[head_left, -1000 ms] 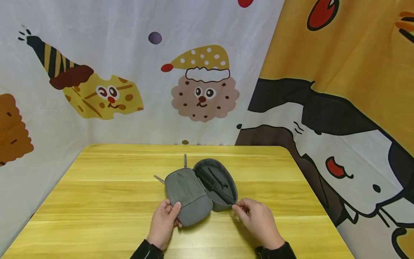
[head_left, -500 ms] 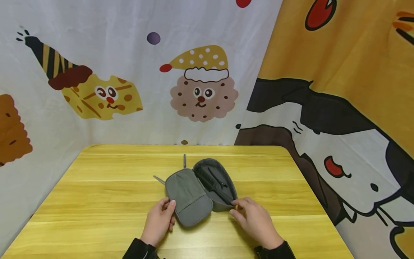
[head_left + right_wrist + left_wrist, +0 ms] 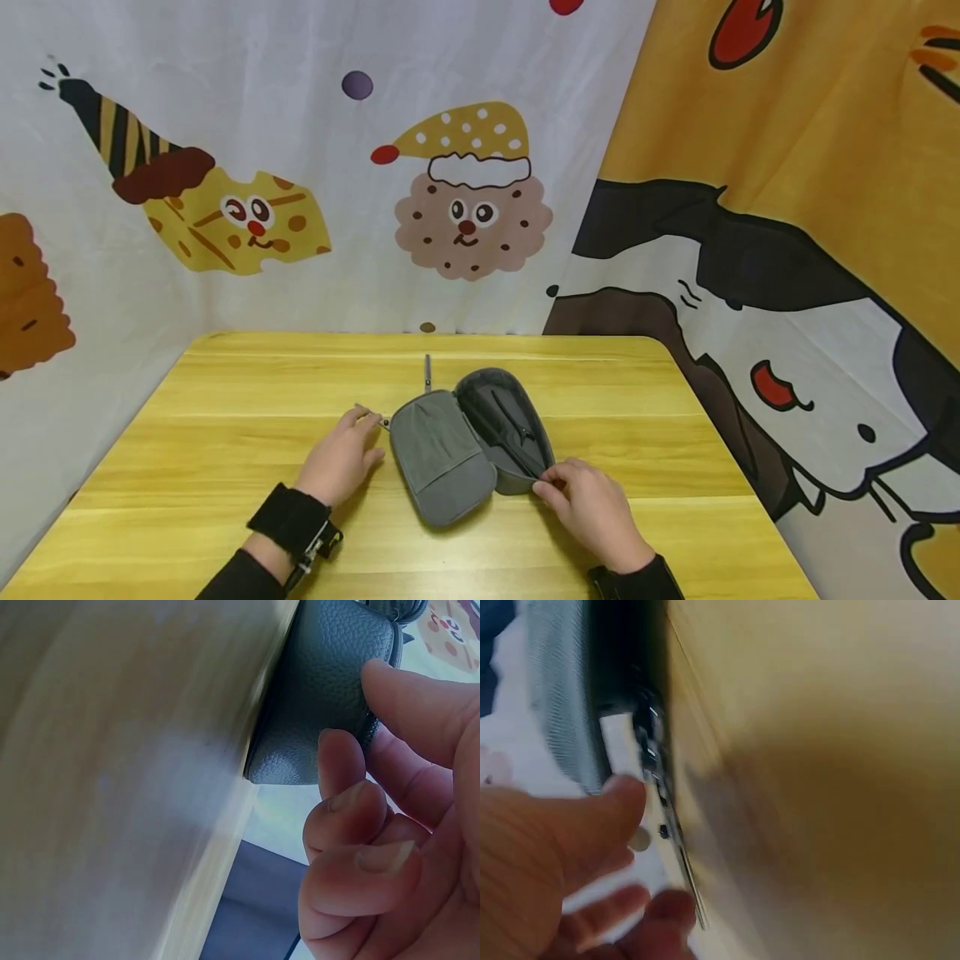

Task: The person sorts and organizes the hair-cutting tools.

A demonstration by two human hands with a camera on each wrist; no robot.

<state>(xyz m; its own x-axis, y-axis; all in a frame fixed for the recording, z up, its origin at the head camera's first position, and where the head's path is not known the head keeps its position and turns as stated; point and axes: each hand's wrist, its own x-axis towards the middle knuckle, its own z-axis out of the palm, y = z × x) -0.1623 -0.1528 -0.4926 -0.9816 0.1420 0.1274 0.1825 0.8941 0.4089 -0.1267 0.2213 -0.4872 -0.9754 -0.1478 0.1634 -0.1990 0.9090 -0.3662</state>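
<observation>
A grey zip case lies unfolded on the wooden table. Its flat half with a pocket is on the left. The deeper half on the right holds dark slim items, whose kind I cannot tell. My left hand is beside the flat half, fingertips at the zipper pull. In the left wrist view, the thumb and fingers of the left hand stand apart around that pull. The right hand pinches the deeper half's near rim; its textured outer wall shows in the right wrist view.
A second zipper pull points away from the case at the back. Behind the table hangs a white cloth with cartoon prints, and an orange printed cloth hangs on the right.
My left hand has let go of the flat half and moved left and away from me to the zipper pull. The right hand stays at the rim; the case has shifted slightly right.
</observation>
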